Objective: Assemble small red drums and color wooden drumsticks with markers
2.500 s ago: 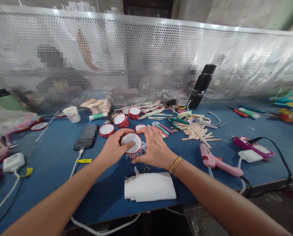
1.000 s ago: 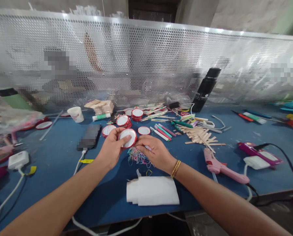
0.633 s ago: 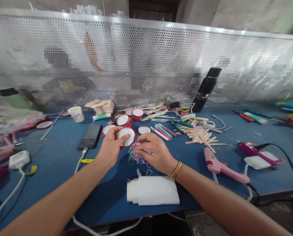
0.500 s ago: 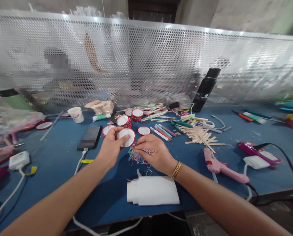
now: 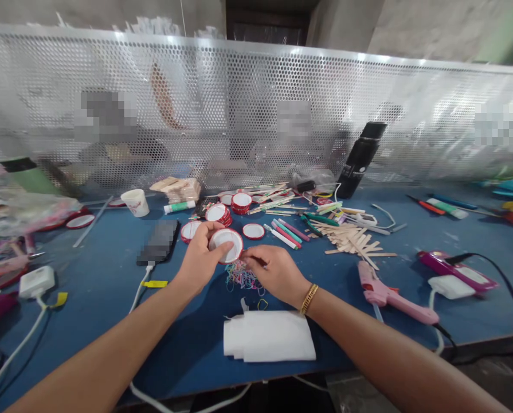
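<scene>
My left hand (image 5: 203,257) grips a white disc with a red rim (image 5: 227,245), thumb across its face and fingers behind it. The fingertips of my right hand (image 5: 277,269) are pinched together at the disc's right edge; whatever they hold there is too small to make out. Just under both hands lies a tangle of small coloured loops (image 5: 241,276), partly covered by the right hand. Behind the disc stand stacks of similar red-rimmed discs (image 5: 241,202), and a single disc (image 5: 253,231) lies flat beside them.
A folded white cloth (image 5: 269,336) lies in front of me. To the right are wooden sticks (image 5: 355,241), a pink glue gun (image 5: 394,298) and a black bottle (image 5: 361,160). Markers (image 5: 288,229) sit beyond my right hand. A phone (image 5: 158,242) and paper cup (image 5: 134,203) are at left.
The held disc has shifted slightly right and down in my left hand. My right fingertips have come from beside the disc to its edge.
</scene>
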Action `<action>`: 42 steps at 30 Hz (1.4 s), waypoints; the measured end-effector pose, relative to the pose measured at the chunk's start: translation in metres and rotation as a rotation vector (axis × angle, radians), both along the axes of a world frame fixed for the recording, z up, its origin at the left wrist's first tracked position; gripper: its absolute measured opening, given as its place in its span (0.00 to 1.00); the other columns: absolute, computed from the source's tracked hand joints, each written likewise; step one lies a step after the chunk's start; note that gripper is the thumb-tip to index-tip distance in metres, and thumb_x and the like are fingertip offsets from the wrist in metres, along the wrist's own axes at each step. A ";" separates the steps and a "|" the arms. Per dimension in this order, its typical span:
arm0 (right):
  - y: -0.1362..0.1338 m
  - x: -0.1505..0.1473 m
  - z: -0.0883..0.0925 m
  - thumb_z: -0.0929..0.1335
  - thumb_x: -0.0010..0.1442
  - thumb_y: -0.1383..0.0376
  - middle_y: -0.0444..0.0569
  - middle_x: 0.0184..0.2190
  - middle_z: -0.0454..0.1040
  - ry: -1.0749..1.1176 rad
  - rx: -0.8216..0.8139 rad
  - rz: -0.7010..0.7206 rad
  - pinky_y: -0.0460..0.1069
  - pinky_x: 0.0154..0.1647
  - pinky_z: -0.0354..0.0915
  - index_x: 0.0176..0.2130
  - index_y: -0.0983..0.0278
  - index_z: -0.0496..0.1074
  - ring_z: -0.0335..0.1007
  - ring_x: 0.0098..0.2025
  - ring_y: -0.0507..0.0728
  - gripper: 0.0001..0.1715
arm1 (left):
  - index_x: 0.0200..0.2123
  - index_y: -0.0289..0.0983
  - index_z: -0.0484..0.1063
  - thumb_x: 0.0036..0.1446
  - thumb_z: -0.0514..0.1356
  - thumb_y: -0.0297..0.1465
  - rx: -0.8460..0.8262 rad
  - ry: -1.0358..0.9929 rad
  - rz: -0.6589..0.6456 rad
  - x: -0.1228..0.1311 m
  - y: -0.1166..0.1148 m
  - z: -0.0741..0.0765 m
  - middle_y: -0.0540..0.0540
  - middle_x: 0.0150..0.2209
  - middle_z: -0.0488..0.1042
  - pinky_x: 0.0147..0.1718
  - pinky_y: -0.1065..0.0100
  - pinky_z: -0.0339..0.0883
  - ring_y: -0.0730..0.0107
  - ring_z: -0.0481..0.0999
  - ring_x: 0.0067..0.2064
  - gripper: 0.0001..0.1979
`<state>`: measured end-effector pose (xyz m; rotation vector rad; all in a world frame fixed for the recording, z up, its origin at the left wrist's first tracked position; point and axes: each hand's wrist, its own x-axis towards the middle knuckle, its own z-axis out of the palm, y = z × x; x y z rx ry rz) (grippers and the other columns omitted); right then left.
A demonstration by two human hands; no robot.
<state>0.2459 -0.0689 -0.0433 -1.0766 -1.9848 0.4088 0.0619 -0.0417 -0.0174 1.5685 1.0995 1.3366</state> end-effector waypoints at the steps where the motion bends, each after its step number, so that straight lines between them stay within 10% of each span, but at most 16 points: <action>1: 0.001 0.001 0.001 0.65 0.65 0.68 0.47 0.33 0.81 0.007 -0.019 -0.037 0.49 0.37 0.68 0.41 0.62 0.77 0.77 0.34 0.55 0.10 | 0.42 0.39 0.65 0.48 0.65 0.28 0.017 0.039 -0.011 0.000 -0.001 0.000 0.50 0.36 0.72 0.35 0.67 0.66 0.69 0.72 0.36 0.17; 20: 0.001 -0.001 -0.001 0.67 0.62 0.66 0.42 0.26 0.73 0.220 -0.032 0.047 0.46 0.29 0.64 0.48 0.63 0.71 0.68 0.27 0.51 0.13 | 0.41 0.40 0.73 0.61 0.58 0.37 0.166 0.272 -0.093 0.001 -0.009 -0.001 0.49 0.37 0.76 0.37 0.68 0.66 0.66 0.73 0.37 0.09; 42: -0.008 -0.007 0.006 0.66 0.56 0.68 0.37 0.20 0.65 0.196 -0.092 0.033 0.44 0.23 0.55 0.30 0.61 0.64 0.59 0.21 0.48 0.05 | 0.32 0.39 0.67 0.63 0.52 0.33 0.241 0.485 -0.166 0.002 -0.015 0.004 0.51 0.29 0.69 0.29 0.69 0.59 0.70 0.66 0.30 0.08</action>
